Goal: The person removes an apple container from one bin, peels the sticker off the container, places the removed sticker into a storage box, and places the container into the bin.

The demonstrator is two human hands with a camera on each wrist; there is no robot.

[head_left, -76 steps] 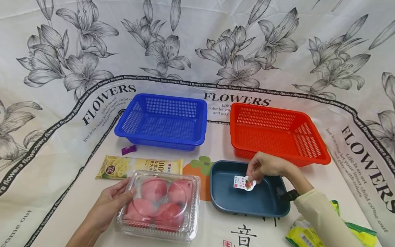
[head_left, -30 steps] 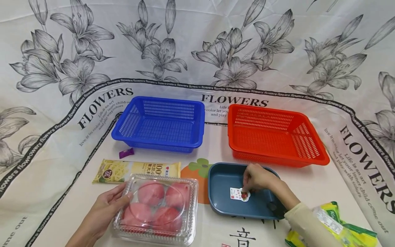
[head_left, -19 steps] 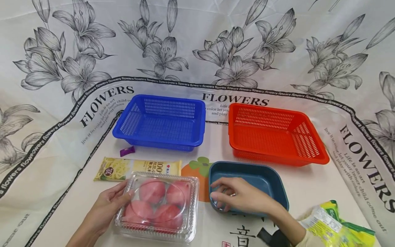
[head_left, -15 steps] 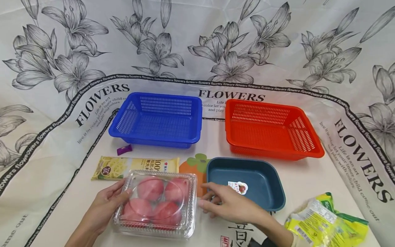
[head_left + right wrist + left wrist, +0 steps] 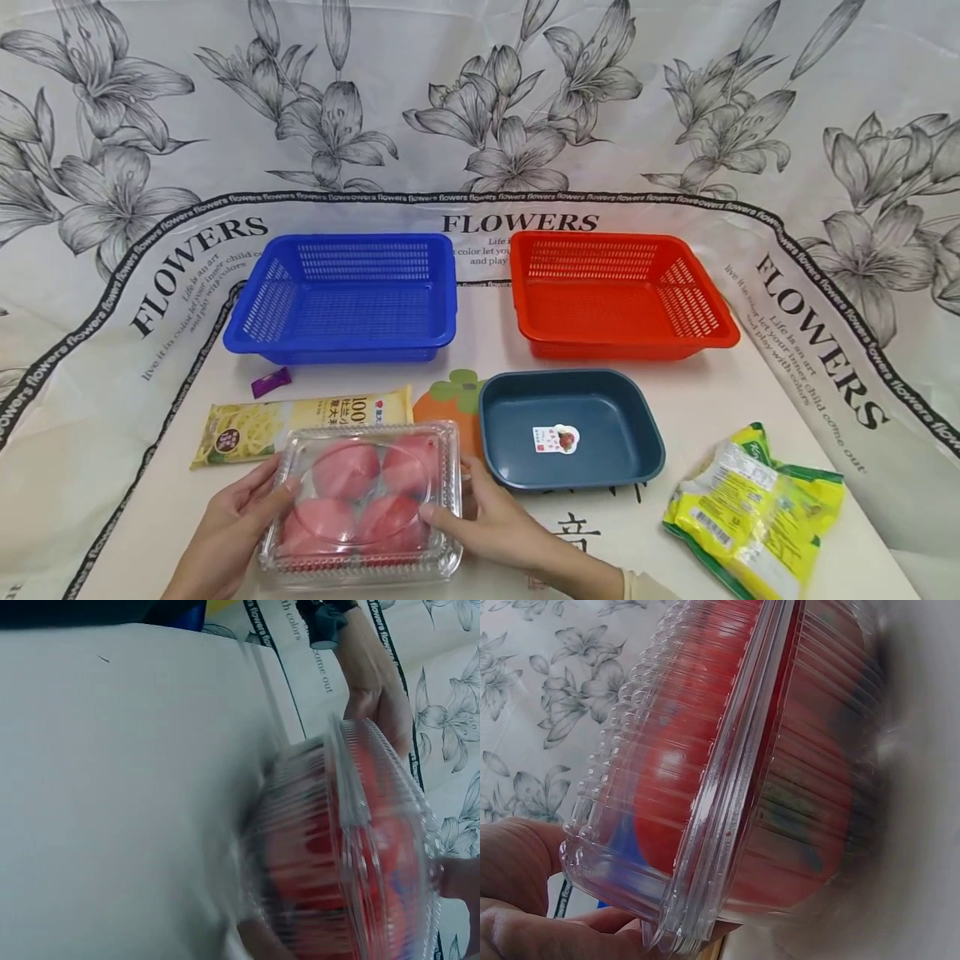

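Observation:
A clear plastic clamshell box [image 5: 352,572] holds several red tomatoes [image 5: 346,470] at the front left of the table. My left hand [image 5: 225,523] grips its left side, thumb up on the lid's edge. My right hand [image 5: 498,518] holds the opposite side, thumb over the lid and fingers at the side wall. In the left wrist view the ribbed walls of the lidded box [image 5: 727,795] show close up. The right wrist view shows the box [image 5: 345,847] blurred, close over the white table. A small white label [image 5: 556,439] with a red fruit print lies in the dark blue dish [image 5: 645,417].
A blue basket [image 5: 341,342] and a red basket [image 5: 622,340] stand at the back. Behind the box lie a yellow pasta packet [image 5: 247,429] and a small purple wrapped piece [image 5: 271,382]. A yellow-green bag [image 5: 753,512] lies at the right.
My right hand laid the label in the dark blue dish, let go of it, moved left and took the box's right side. The left hand stayed on the box. The head view shifted right.

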